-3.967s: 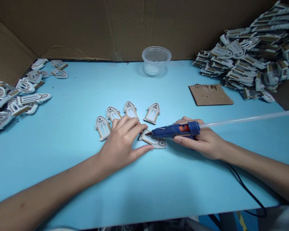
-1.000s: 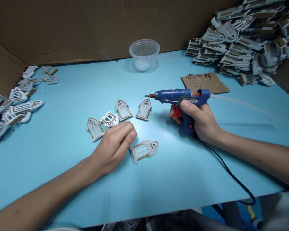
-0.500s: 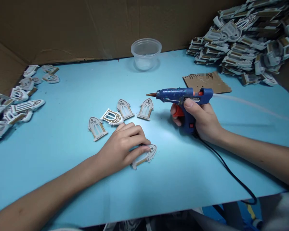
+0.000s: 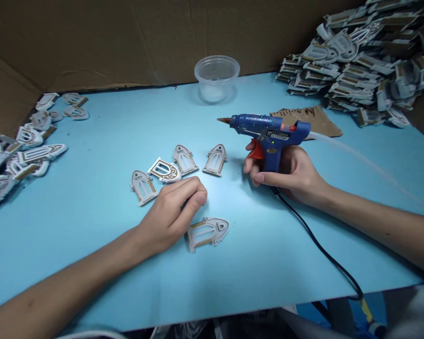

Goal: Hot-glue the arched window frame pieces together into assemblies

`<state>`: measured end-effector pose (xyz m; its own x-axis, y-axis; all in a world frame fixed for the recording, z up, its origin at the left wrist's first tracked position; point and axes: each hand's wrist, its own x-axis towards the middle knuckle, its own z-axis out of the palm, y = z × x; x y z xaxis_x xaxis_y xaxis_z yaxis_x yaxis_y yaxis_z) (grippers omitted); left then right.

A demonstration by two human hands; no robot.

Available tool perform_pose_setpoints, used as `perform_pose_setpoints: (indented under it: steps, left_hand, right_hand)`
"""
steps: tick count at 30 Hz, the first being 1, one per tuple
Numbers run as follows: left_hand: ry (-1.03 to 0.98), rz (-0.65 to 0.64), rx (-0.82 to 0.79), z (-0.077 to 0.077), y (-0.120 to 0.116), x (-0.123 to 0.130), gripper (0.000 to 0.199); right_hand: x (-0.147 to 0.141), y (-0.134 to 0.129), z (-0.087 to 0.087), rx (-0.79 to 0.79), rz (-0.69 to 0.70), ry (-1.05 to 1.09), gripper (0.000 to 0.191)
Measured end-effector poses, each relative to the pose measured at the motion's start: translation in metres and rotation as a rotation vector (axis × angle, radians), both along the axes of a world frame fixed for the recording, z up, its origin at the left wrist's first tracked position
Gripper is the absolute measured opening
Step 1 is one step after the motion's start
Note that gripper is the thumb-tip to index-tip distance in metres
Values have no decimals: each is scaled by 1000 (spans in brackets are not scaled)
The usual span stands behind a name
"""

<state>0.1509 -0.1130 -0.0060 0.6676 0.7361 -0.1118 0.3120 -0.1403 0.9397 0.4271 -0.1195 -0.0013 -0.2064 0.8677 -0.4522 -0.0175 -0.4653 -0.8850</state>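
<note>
My left hand is closed, fingers curled under, resting by the small window pieces; whatever its fingers may hold is hidden. Just below it a white and gold arched piece lies flat on the blue table. Beyond the hand lie an arched piece at left, a white piece with gold scrollwork, and two more arched pieces. My right hand is wrapped round the handle of a blue glue gun, its nozzle pointing left above the table and fingers near the red trigger.
A clear plastic tub stands at the back. Stacked pieces fill the back right, beside a cardboard scrap. More pieces lie at the left. The gun's black cable runs down over the front edge.
My left hand has let go of the lower arched piece, moved slightly up and left, and curled closed. My right hand has tilted the glue gun and shifted its grip, with the nozzle higher.
</note>
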Motion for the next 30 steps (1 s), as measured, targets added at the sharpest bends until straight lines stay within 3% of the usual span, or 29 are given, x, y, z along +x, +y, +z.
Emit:
perform_pose_setpoints:
  steps: [8,10,13,18,26,30]
  left_hand:
    - [-47,102,-42,-7,3,-3,44]
    - [-79,17,-64,-5,4,-3,36]
    - [-77,-179,-47,-3,4,-4,10]
    - [-82,-285,87,-4,4,-3,6]
    - [-81,-304,164,-7,2,-1,15]
    - [-54,-129,10,-7,2,-3,20]
  right_hand:
    - [3,2,-3,-41,-7,65,40]
    - [4,2,-3,-49,-6,60,38]
    - [4,1,-3,-52,11,38,37]
    - [3,0,-2,-22,37,27,32]
    - [3,0,-2,-10,31,30,29]
    - [4,-1,-1,-19,33,21,30]
